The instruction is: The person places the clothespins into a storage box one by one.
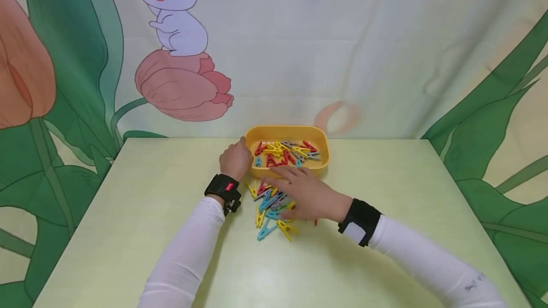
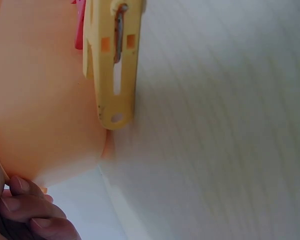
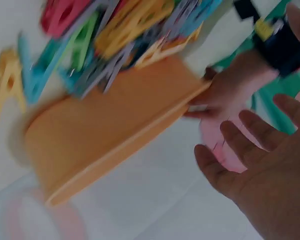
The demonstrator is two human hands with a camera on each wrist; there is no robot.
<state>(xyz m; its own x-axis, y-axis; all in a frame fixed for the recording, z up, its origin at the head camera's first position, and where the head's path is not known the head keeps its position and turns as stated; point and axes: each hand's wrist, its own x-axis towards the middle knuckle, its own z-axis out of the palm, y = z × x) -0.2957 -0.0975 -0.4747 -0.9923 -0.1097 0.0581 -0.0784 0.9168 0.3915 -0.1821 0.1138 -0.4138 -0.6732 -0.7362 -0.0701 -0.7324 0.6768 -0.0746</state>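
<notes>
A yellow-orange plastic basket (image 1: 320, 173) stands at the table's far edge, with red, yellow, grey and blue clothespins (image 1: 276, 149) inside. My left hand (image 1: 235, 159) holds the basket's left end; its fingers (image 2: 27, 207) curl at the rim in the left wrist view. In front of the basket lies a loose pile of clothespins (image 1: 268, 200) in several colours. Over the right part of this pile is my right hand (image 1: 310, 196), hiding some of the clothespins. Its fingers are spread and straight, and the right wrist view shows the palm (image 3: 275, 190) holding nothing.
The pale table (image 1: 385, 270) reaches from my arms to a printed backdrop (image 1: 299, 51) right behind the basket. A yellow clothespin (image 2: 117, 75) stands against the basket's front wall in the left wrist view. Black bands (image 1: 361, 221) sit on both wrists.
</notes>
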